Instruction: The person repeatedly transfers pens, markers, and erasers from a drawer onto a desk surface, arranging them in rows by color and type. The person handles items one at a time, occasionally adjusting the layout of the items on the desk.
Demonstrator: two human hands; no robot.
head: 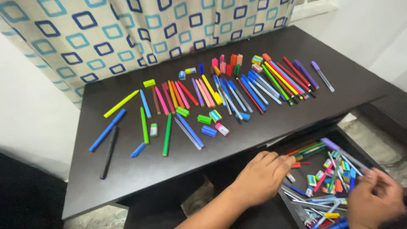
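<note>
Two hands work at the open drawer: left hand curled empty on its edge, right hand pinching pens. Lifting them onto the desk looks next.

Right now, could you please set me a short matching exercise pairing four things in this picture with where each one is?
Things:
1. black pen
2. purple pen
3. left hand
4. right hand

Places:
A. far right end of the desk
B. on the near rim of the open drawer
C. near left part of the desk
D. over the drawer's right side

Pairs: 1-C, 2-A, 3-B, 4-D
</note>
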